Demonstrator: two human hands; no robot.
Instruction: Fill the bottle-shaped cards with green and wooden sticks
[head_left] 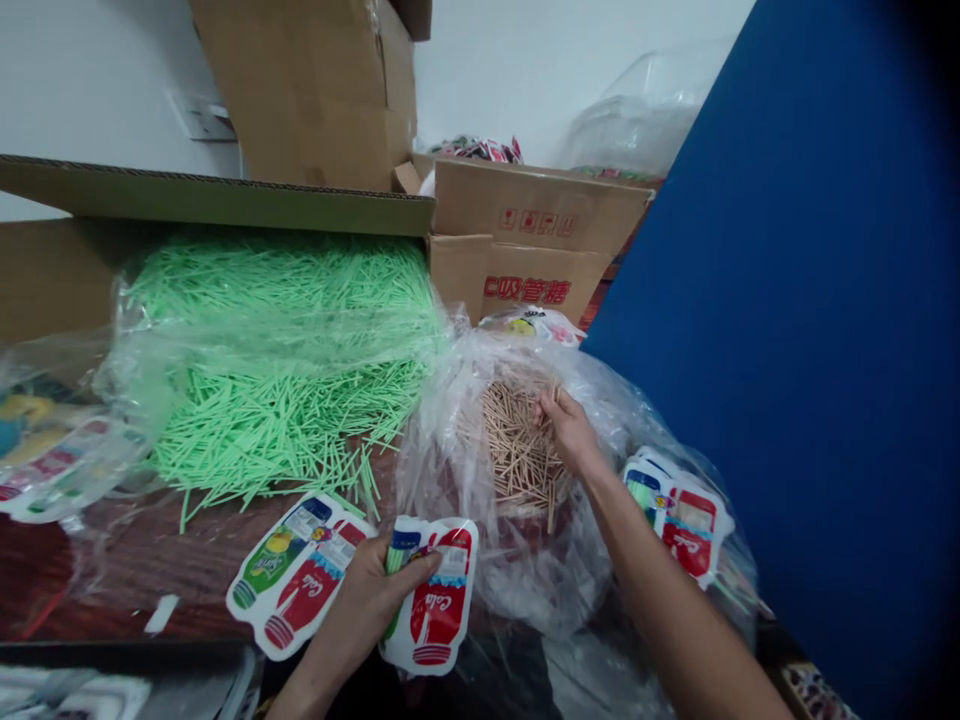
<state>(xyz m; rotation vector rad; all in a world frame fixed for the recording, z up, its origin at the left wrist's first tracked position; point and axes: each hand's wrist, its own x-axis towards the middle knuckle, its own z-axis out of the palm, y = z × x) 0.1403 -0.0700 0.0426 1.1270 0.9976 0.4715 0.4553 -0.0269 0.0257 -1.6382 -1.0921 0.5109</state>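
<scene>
My left hand (372, 590) is closed around a bottle-shaped plastic pouch (442, 618) printed with a red cola bottle, thumb on its front. Some light green sticks show at the pouch's left side. My right hand (568, 425) reaches into a clear plastic bag (442, 440) filled with thin brown candy sticks (517, 455). Its fingers are pinched together at the edge of the pile, on a few of the sticks. Just left of my left hand lies another printed pouch (296, 570), flat on the dark table.
An open carton holds a large heap of green sticks (277, 420) in clear plastic. More pouches (686, 525) lie to the right. Behind stand a carton with red print (540, 215) and a taller box (315, 90). A blue panel (795, 330) borders the right side.
</scene>
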